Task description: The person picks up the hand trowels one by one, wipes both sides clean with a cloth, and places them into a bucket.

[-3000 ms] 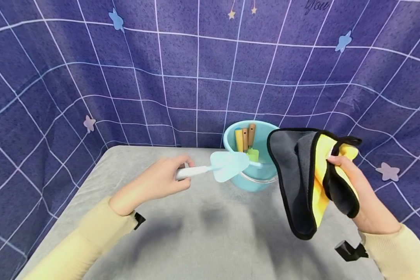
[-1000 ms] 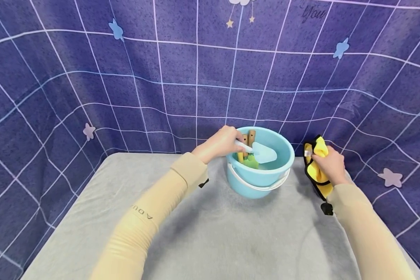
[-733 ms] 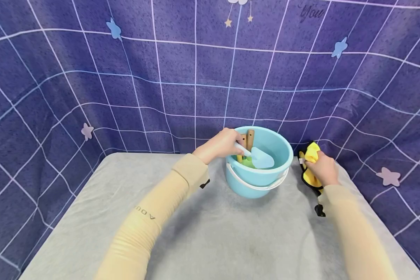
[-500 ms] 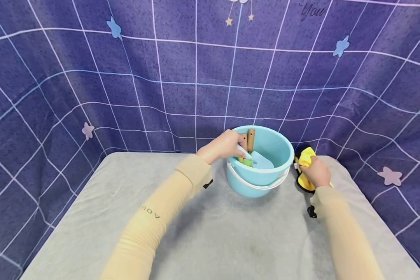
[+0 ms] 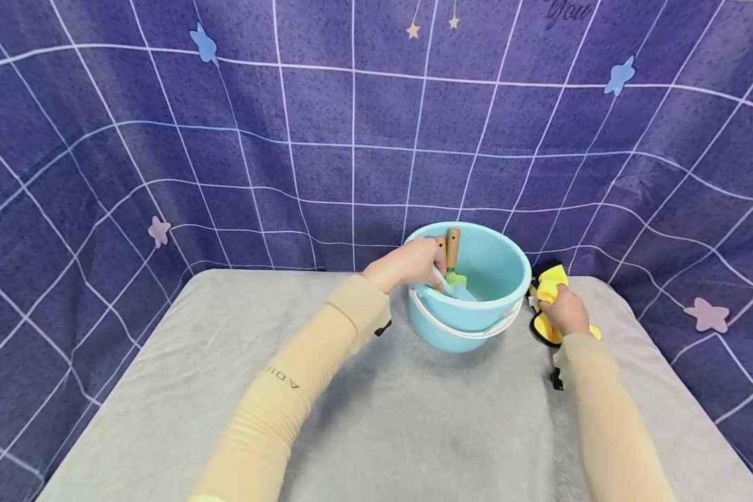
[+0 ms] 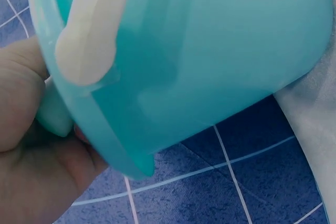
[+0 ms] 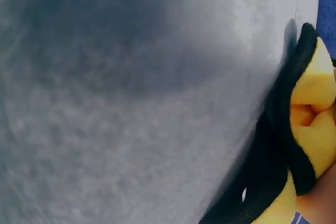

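Note:
My left hand (image 5: 414, 263) reaches over the left rim of a light blue bucket (image 5: 445, 338). It grips the pale handle of a small shovel (image 5: 461, 293), whose light blue blade points down inside the bucket. In the left wrist view, fingers (image 6: 52, 171) curl round the shovel handle (image 6: 55, 108) beside the bucket wall (image 6: 210, 40). To the bucket's right, my right hand (image 5: 567, 312) holds a bunched yellow and dark grey cloth (image 5: 551, 280) against the grey surface. The right wrist view shows the cloth's black edging (image 7: 283, 124) and yellow folds; most of that hand is out of frame.
Inside the bucket stand wooden-handled tools (image 5: 453, 247), one with a green head (image 5: 455, 279). A white bail (image 5: 458, 333) hangs across the bucket's front. The grey covered surface (image 5: 376, 418) meets a dark blue gridded curtain (image 5: 320, 167) behind and at both sides.
My left hand has carried the shovel right to the bucket and lowered its blade inside. My right hand has brought the cloth, earlier held up hanging, down beside the bucket and bunched it.

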The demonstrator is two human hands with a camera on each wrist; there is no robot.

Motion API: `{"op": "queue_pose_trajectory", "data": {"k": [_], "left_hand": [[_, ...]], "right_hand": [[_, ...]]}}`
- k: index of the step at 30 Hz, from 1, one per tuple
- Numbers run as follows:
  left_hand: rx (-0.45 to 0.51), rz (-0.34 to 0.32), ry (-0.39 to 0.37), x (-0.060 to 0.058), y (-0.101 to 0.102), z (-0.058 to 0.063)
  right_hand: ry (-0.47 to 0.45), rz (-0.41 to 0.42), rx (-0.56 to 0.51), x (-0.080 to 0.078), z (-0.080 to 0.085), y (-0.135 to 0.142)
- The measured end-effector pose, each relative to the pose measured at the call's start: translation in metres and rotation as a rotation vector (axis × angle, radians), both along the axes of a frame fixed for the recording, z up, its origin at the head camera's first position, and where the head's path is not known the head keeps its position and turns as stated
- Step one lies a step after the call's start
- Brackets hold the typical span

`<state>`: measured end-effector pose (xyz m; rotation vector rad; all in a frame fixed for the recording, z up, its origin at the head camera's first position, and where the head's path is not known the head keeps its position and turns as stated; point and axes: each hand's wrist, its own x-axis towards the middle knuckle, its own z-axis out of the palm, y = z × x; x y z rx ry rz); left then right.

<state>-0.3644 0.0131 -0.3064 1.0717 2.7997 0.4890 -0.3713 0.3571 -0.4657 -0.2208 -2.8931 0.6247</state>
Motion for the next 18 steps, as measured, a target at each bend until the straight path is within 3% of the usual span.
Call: {"op": "queue_pose_trajectory", "data": {"k": [8, 15, 18], "left_hand": [[-0.044, 0.021, -0.027, 0.002, 0.005, -0.001], [-0.203, 0.029, -0.013, -0.002, 0.014, -0.004], [-0.217, 0.043, -0.020, -0.001, 0.015, -0.002]], "right_hand": [[-0.035, 0.008, -0.037, 0.003, 0.004, 0.000], [-0.030, 0.007, -0.041, 0.001, 0.000, 0.002], [-0.033, 0.011, -0.039, 0.000, 0.000, 0.003]]}}
